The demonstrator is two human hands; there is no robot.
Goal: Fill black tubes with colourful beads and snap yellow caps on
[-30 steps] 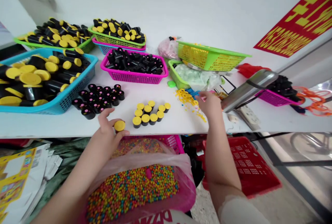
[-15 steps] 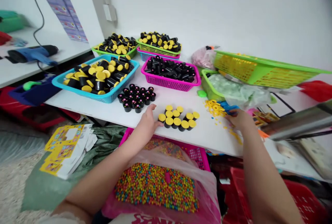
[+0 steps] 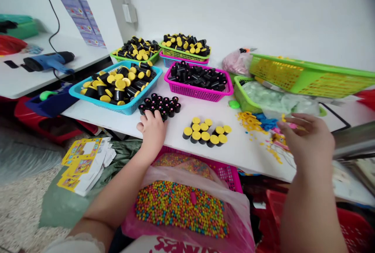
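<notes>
My left hand reaches to the front of a cluster of small black containers with coloured beads showing in their tops. Its fingers curl over a front container, which they mostly hide. At the right, my right hand is raised above the table with a small yellow plastic piece at its fingertips. Below it lie a pile of yellow ring-like pieces, blue pieces and some pink ones. Between my hands stands a group of black containers with yellow lids, upright and close together.
Behind are a blue basket of lidded containers, a magenta basket of black ones, and a green basket at right. A clear bag of coloured beads lies before me. A blue heat gun rests on the left table.
My left hand has moved left from beside the yellow-lidded group to the black containers. My right hand has lifted from the plastic pieces, holding a yellow one. The view has shifted slightly.
</notes>
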